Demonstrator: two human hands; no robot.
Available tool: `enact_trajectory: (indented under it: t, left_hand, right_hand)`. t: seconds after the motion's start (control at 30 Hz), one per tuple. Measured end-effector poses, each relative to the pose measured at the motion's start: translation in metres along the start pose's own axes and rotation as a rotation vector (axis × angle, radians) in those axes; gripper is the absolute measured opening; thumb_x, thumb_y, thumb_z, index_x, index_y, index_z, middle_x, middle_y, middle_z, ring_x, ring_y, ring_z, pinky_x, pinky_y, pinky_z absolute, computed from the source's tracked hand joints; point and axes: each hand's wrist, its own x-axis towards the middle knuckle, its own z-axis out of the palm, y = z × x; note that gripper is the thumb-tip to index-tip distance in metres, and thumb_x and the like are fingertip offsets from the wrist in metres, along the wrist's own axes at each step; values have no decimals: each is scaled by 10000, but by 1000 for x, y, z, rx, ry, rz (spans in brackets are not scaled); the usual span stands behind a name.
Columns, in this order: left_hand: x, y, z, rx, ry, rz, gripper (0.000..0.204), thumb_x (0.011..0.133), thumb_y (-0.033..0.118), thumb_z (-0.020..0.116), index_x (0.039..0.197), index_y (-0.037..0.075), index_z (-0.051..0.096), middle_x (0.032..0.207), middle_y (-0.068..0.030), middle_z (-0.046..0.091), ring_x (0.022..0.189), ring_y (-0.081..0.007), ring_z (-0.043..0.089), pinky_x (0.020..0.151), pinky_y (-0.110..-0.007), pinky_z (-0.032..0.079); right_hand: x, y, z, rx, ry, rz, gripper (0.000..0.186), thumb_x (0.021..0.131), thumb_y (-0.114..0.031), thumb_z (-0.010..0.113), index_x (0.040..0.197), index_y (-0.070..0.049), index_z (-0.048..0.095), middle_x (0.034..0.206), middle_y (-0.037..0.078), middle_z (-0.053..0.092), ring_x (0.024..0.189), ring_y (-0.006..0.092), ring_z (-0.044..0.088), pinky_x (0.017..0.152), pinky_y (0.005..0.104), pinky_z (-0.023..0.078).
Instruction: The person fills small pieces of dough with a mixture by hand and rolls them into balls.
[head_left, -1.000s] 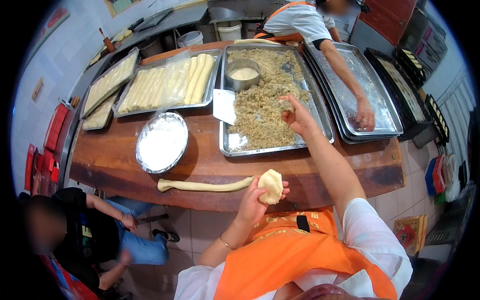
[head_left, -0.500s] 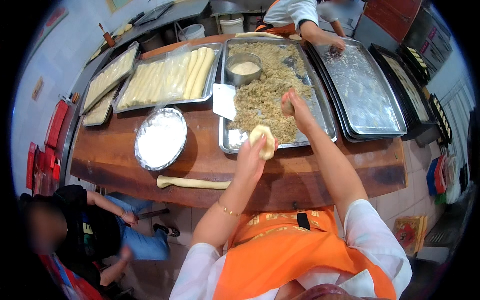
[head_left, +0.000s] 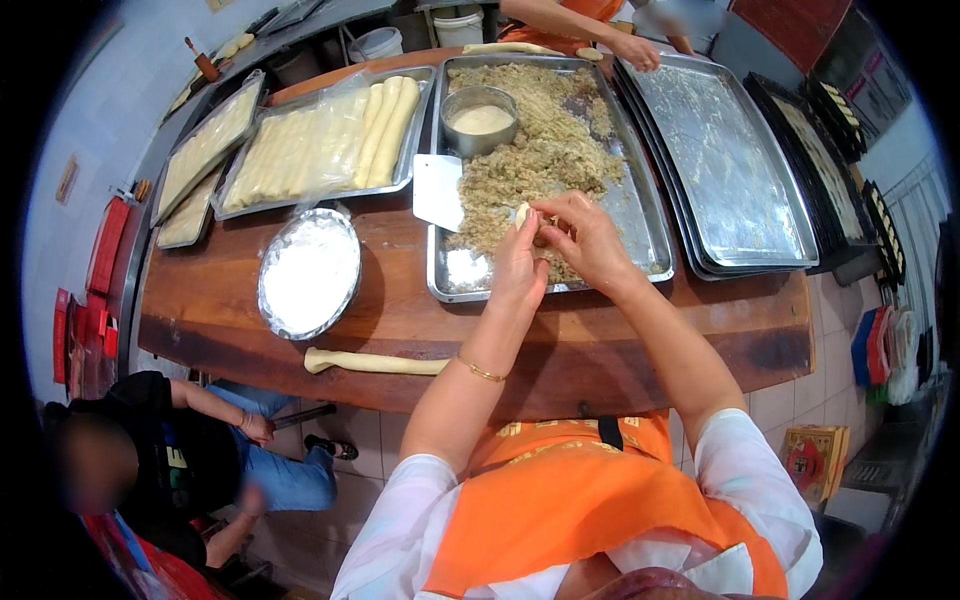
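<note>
Drawn together since half a second ago, the left hand [head_left: 518, 268] and right hand [head_left: 588, 242] now meet over the near part of a metal tray [head_left: 642, 232] of crumbly brown filling [head_left: 550, 160]. Cupped around the flattened dough piece [head_left: 522, 213], the left hand holds it mostly hidden behind its fingers. Curled fingers of the right hand meet it; whether they grip any filling, I cannot tell. A white scraper [head_left: 438, 190] rests at the tray's left edge. On the wooden surface [head_left: 205, 305], a dough rope [head_left: 375, 362] lies nearer the person, partly behind the left forearm.
</note>
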Motion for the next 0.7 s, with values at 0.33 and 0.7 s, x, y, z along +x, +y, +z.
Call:
enact_trajectory:
  t: [0.33,0.7]
  left_hand:
    - [8,-8,-10,61,39,171,173,1022,128,555,1174,46,553,1061,-68,632,955,-153,612,816,-324,530]
    - [-1,29,27,52,-48,188,585,1088,456,271,1314,-23,519,1218,-164,611,1116,-243,621,1007,-351,521]
  right_hand:
    - [-2,-7,16,22,173,-85,295,769,21,767,1047,-34,685,958,116,650,758,237,662,682,344,544]
    - [12,-31,-10,368,155,228,205,798,-21,742,999,-45,706,951,170,687,937,312,693,778,371,564]
